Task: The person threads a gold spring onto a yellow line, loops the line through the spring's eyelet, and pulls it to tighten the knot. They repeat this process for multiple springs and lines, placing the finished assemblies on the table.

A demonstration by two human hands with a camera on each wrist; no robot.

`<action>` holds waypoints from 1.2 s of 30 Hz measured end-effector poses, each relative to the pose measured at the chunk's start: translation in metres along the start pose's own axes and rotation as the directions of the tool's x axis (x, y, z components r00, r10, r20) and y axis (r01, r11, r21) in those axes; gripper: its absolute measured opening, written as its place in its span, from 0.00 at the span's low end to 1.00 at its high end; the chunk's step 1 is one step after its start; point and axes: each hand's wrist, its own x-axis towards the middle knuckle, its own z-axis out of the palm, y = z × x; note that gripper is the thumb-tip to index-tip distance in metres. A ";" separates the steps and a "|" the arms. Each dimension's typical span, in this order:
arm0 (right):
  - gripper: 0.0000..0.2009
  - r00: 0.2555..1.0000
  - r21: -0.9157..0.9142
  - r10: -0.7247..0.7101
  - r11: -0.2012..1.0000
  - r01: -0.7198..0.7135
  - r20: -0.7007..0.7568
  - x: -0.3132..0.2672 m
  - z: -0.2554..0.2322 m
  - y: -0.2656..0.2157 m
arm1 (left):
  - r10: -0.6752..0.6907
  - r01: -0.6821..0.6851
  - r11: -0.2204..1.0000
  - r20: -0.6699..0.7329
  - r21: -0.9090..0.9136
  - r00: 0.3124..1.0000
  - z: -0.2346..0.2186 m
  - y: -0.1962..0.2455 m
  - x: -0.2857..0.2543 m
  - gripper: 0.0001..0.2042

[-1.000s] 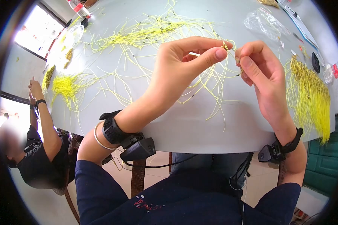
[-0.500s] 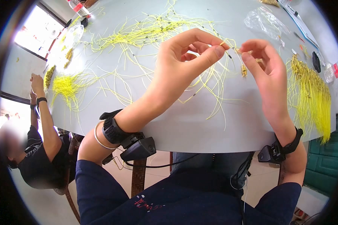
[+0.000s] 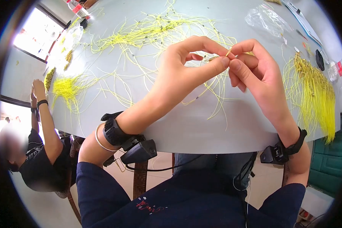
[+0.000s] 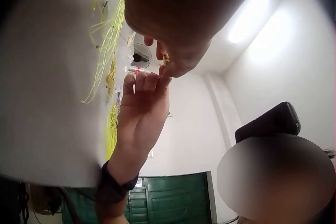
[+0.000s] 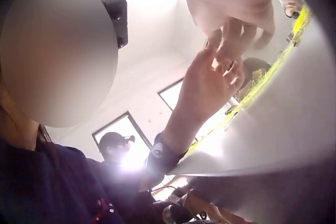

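In the head view my left hand (image 3: pixel 190 66) and right hand (image 3: pixel 260 72) meet fingertip to fingertip above the table. A thin yellow line (image 3: pixel 229 52) is pinched where the thumbs and index fingers come together. A small ribbed gold spring-like piece (image 3: pixel 212 59) shows behind the left thumb, and a glint of it (image 4: pixel 166 58) also appears in the left wrist view. A second gold bit (image 3: pixel 250 53) peeks out between the right hand's fingers. The fingers hide most of the line's end.
A tangle of yellow lines (image 3: pixel 148 34) spreads across the grey table (image 3: pixel 201 129). On the right lies a bundle of lines with gold ends (image 3: pixel 311 87); a smaller yellow bunch (image 3: pixel 68 89) lies left. Also there: plastic bag (image 3: pixel 268 21), bottle (image 3: pixel 336 71), another person (image 3: pixel 41 152).
The hands were slightly apart half a second ago, with a gold piece hanging between them. The right hand has moved left, its fingertips now against the left hand's; a gold piece shows behind the left thumb.
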 end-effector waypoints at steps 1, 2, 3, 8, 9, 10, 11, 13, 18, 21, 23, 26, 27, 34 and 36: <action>0.08 1.000 0.001 0.000 1.000 0.000 0.003 0.000 0.001 0.000 | -0.033 0.033 0.999 0.013 -0.019 0.999 0.000 0.000 0.000 0.06; 0.08 1.000 -0.004 -0.012 1.000 0.012 -0.011 0.000 0.002 0.000 | -0.033 0.033 0.999 0.012 -0.018 0.999 0.000 -0.001 0.000 0.06; 0.08 0.999 -0.011 -0.024 1.000 0.024 -0.026 -0.001 0.003 0.000 | -0.017 0.017 0.999 0.003 -0.037 1.000 0.000 -0.003 0.000 0.07; 0.08 0.999 0.040 0.027 0.999 -0.026 -0.019 -0.001 0.002 0.001 | -0.117 0.118 0.973 0.020 -0.197 0.993 0.001 0.002 -0.001 0.08; 0.08 0.999 0.038 0.044 0.998 -0.043 -0.022 -0.001 0.001 0.001 | -0.101 0.102 0.976 0.018 -0.193 0.995 0.002 0.002 -0.001 0.08; 0.08 0.999 0.038 0.045 0.998 -0.044 -0.022 -0.001 0.000 0.001 | -0.085 0.087 0.978 0.016 -0.190 0.996 0.002 0.002 -0.001 0.09; 0.08 0.997 0.040 0.073 0.997 -0.072 -0.016 0.000 -0.001 0.001 | -0.085 0.087 0.978 0.016 -0.190 0.996 0.002 0.002 0.000 0.09; 0.08 0.995 0.043 0.101 0.994 -0.101 -0.011 0.000 -0.003 0.002 | -0.102 0.107 0.984 0.038 -0.142 0.994 0.002 0.000 0.000 0.08; 0.07 0.993 0.099 0.121 0.988 -0.119 -0.014 0.001 -0.003 0.005 | -0.105 0.108 0.984 0.025 -0.140 0.994 0.002 0.002 0.000 0.07; 0.07 0.989 0.130 0.144 0.982 -0.139 -0.031 0.001 -0.003 0.003 | -0.104 0.102 0.992 -0.019 -0.073 0.994 0.003 0.004 -0.001 0.08; 0.07 0.986 0.126 0.164 0.979 -0.160 -0.025 0.001 -0.004 0.001 | -0.091 0.088 0.995 -0.051 -0.044 0.995 0.005 0.002 -0.001 0.08; 0.07 0.984 0.064 0.179 0.982 -0.180 0.013 0.002 -0.007 -0.002 | -0.011 0.005 0.995 -0.059 -0.103 0.998 0.005 -0.001 0.000 0.09; 0.07 0.983 0.005 0.177 0.984 -0.177 0.040 0.002 -0.007 -0.002 | 0.004 -0.006 0.999 -0.057 -0.039 0.998 0.004 -0.001 0.000 0.09; 0.06 0.994 0.004 0.114 0.994 -0.114 -0.003 0.001 -0.003 -0.001 | -0.097 0.117 0.979 -0.121 0.169 0.988 0.004 0.010 -0.003 0.11; 0.05 0.996 -0.005 0.082 0.997 -0.082 0.018 0.000 -0.004 0.001 | -0.077 0.095 0.982 -0.116 0.162 0.990 0.004 0.002 -0.003 0.12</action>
